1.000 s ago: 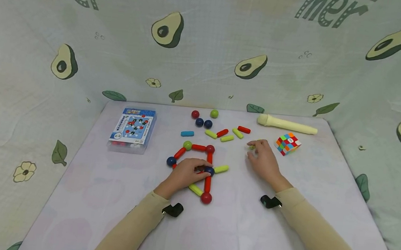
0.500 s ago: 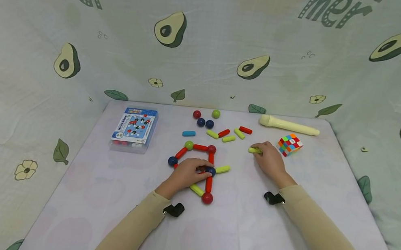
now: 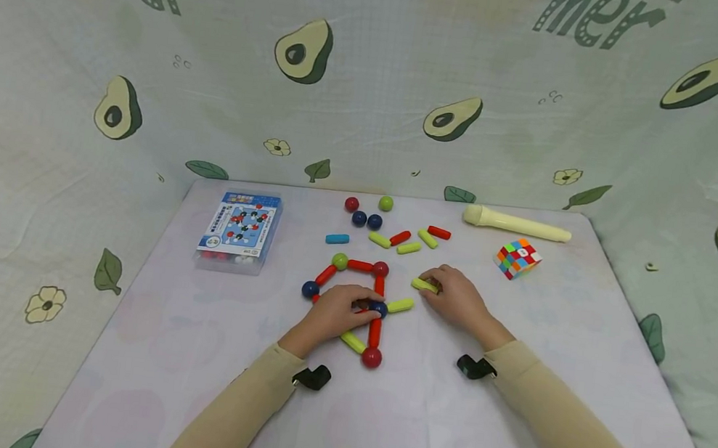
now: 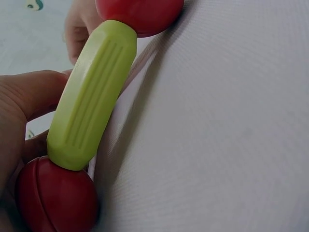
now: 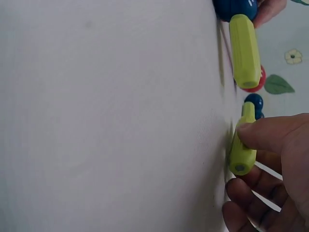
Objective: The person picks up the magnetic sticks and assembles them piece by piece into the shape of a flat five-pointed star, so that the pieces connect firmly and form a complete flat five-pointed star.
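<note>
A ball-and-stick model lies on the table, with red rods [image 3: 374, 334], a yellow-green rod [image 4: 91, 96], red balls [image 3: 372, 357], a green ball [image 3: 340, 261] and blue balls. My left hand [image 3: 331, 314] reaches over it, thumb and fingers pinching the blue ball [image 3: 379, 309] on its right side. From that ball a yellow-green rod [image 5: 245, 50] sticks out to the right. Just right of the model, my right hand [image 3: 458, 298] pinches a loose yellow-green rod [image 5: 243, 152] between thumb and fingers, low over the table. The left palm hides part of the model.
Behind the model lie loose rods [image 3: 409, 247], a blue rod [image 3: 337, 238] and several balls [image 3: 359, 218]. A boxed kit [image 3: 238, 233] stands at the back left. At the back right are a puzzle cube [image 3: 517, 258] and a pale yellow stick with a knobbed end [image 3: 517, 224].
My right hand has gripped the loose yellow-green rod near the cube and brought it left and nearer, beside the model. The left hand keeps its hold on the blue ball.
</note>
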Motion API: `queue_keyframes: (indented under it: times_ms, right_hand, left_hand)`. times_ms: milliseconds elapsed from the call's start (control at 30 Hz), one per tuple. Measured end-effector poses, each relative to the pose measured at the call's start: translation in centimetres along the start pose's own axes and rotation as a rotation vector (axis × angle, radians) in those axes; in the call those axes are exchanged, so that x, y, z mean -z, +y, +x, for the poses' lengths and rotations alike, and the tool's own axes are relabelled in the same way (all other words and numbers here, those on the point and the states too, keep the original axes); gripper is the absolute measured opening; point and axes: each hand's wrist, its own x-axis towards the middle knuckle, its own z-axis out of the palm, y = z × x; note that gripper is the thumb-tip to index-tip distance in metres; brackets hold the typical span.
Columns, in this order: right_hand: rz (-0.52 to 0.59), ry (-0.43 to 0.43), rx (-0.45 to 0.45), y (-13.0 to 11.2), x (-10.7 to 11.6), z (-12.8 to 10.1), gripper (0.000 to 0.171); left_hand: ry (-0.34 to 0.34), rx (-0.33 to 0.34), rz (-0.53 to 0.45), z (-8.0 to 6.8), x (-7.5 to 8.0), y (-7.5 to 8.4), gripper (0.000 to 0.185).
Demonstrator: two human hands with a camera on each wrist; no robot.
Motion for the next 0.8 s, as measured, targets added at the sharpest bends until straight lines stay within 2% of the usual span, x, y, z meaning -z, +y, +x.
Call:
queue_keyframes:
  times_ms: [267,567,800]
  right_hand:
    - [0.139,-0.010,-0.016,-1.4,-1.2,1.0,0.028]
    - [0.168,-0.043,0.001,-2.5,-1.9,2.3,0.030]
    - [0.173,-0.050,-0.001,-2.9,-1.9,2.4,0.028]
  left_hand:
    - [0.006,-0.003,0.010,0.0,0.1,0.1,0.034]
    - [0.014,-0.028,0.008,0.1,0.1,-0.2,0.033]
    - [0.018,-0.030,0.011,0.0,0.1,-0.2,0.032]
